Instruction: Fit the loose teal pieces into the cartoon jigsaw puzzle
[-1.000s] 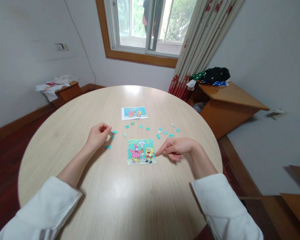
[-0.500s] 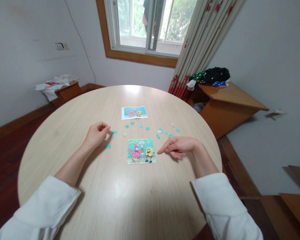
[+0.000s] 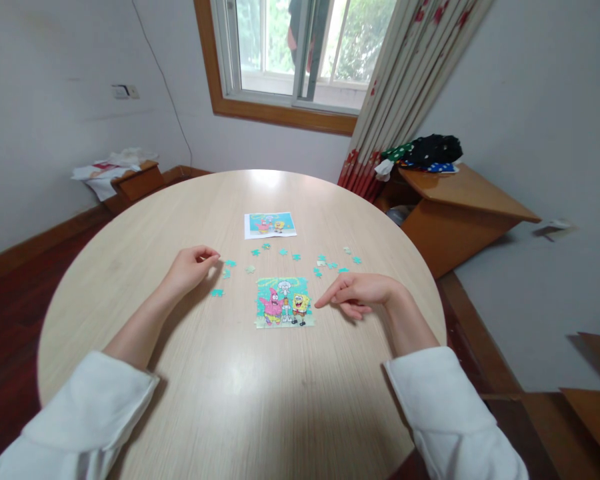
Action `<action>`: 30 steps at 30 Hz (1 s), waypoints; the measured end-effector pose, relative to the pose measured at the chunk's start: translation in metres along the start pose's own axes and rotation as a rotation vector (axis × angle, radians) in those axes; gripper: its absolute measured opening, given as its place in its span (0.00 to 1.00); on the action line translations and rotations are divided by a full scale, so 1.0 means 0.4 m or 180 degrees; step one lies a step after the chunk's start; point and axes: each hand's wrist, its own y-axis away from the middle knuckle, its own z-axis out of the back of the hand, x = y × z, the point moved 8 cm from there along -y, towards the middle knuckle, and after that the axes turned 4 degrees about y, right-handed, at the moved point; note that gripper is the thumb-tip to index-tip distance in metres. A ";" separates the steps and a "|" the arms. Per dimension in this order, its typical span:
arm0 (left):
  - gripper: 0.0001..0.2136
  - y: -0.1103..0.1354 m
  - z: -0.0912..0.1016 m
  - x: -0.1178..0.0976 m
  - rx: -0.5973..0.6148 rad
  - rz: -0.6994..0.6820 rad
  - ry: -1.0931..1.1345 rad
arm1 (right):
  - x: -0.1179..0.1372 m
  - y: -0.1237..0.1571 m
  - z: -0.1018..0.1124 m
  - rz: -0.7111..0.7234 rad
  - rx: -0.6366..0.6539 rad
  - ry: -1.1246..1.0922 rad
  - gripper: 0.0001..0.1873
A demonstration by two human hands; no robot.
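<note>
A partly joined jigsaw puzzle (image 3: 284, 303) with cartoon figures lies on the table in front of me. My right hand (image 3: 363, 293) is beside its right edge, index finger stretched toward the edge, the other fingers loosely bent and holding nothing. To the left, my left hand (image 3: 196, 268) has its fingers curled together; whether a piece is between the tips cannot be made out. Close to those fingertips are a turquoise puzzle piece (image 3: 230, 263) and another loose piece (image 3: 217, 293). Behind the puzzle lies a reference picture (image 3: 271, 225) with the same figures.
Several loose pieces are scattered between the puzzle and the picture, among them a pale piece (image 3: 251, 269) and a turquoise piece (image 3: 357, 260). The round wooden table (image 3: 220, 400) carries all this. A wooden cabinet (image 3: 460, 193) with cloths on it stands at the right.
My left hand has shifted very slightly, its wrist a little left. My right hand stays in place by the puzzle's edge. The view has moved a touch.
</note>
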 end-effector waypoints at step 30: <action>0.18 -0.007 -0.062 0.016 0.0637 -0.0803 -0.1020 | 0.005 -0.002 0.005 -0.0001 -0.0117 -0.0014 0.18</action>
